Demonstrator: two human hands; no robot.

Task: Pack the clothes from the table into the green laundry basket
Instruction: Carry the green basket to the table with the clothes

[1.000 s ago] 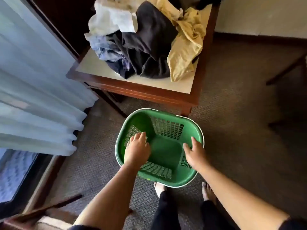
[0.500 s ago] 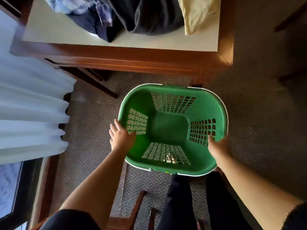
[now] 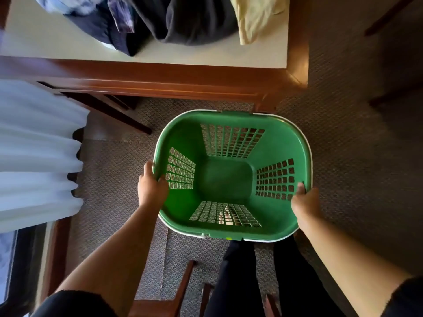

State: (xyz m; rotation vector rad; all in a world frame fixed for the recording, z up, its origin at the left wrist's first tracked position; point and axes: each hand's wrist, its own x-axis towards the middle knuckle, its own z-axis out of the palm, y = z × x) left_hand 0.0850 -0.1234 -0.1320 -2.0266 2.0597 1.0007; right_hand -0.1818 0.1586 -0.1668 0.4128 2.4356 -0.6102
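Below the table's near edge, you hold the green laundry basket (image 3: 232,175) by both side rims: left hand (image 3: 152,187) with fingers curled over the left rim, right hand (image 3: 305,202) wrapped on the right rim. Over the last second your grip shifted from inside the basket out to the rims, and the basket now sits closer to you, just in front of the table (image 3: 160,56). Basket's empty. Clothes (image 3: 174,21) remain piled on the tabletop, far side. Packing not started; looks like positioning step only.
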